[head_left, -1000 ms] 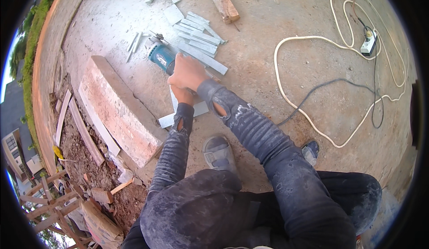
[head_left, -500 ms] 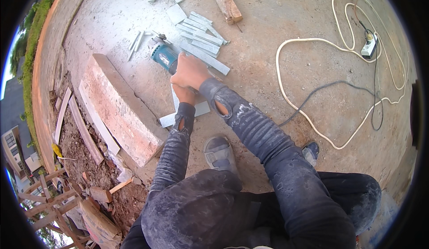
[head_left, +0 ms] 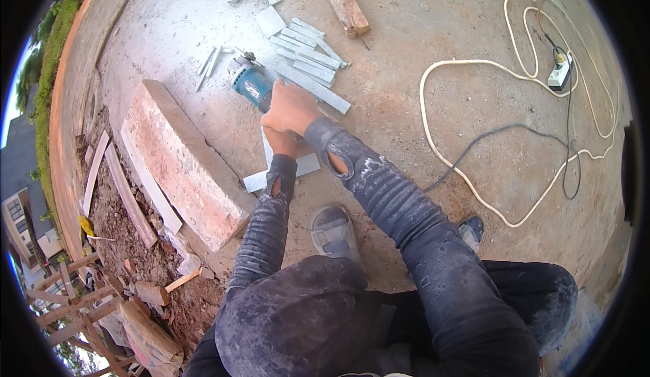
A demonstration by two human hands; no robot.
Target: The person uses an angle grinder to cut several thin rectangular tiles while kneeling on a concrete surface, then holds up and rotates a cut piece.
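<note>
My right hand [head_left: 291, 106] grips the rear of a teal angle grinder [head_left: 248, 84] that points up and left over the concrete. Just below it, my left hand [head_left: 279, 141] presses on a pale grey tile piece [head_left: 265, 152] standing over a flat grey strip [head_left: 257, 181] on the ground. Both forearms wear dusty dark sleeves with holes. The grinder's disc end is near thin offcuts [head_left: 208, 60].
A long pinkish stone slab [head_left: 179, 164] lies to the left. Several cut grey strips [head_left: 311, 62] and a wooden plank [head_left: 344, 1] lie ahead. A cream cable [head_left: 467, 174] and a dark cord loop right to a white socket block [head_left: 560, 74]. My shoe [head_left: 332, 231] is below.
The hands and grinder sit slightly lower and further right in view than before; otherwise nothing has visibly changed.
</note>
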